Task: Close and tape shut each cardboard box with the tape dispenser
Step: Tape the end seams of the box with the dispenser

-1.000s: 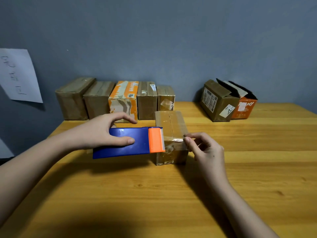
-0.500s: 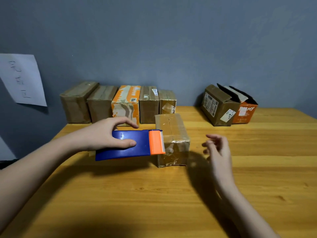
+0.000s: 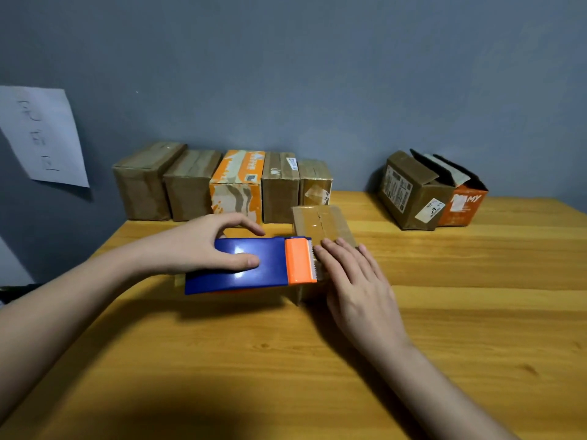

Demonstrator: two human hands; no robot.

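Cardboard box in work sits mid-table, clear tape already laid along its top seam. Left hand grips the tape dispenser, blue body with orange cutter head, thumb on top and fingers curled over the far edge; the serrated blade is at the box's near left edge. Right hand lies flat, fingers straight and together, pressing on the box's near top, holding nothing.

Step, as judged: smoothing the tape end down, about to cut or just cut; can't tell if the tape is severed. Next move likely calls for tearing against the teeth, then shifting this box aside.

Behind the box, five sealed boxes in a row against the wall. Right of the box, well apart, two open boxes with flaps up, not yet done; the orange one shows "MY", the rest is unreadable, and the brown one's labels are too small to read. Far left of the box, a paper sheet on the wall, handwriting illegible.
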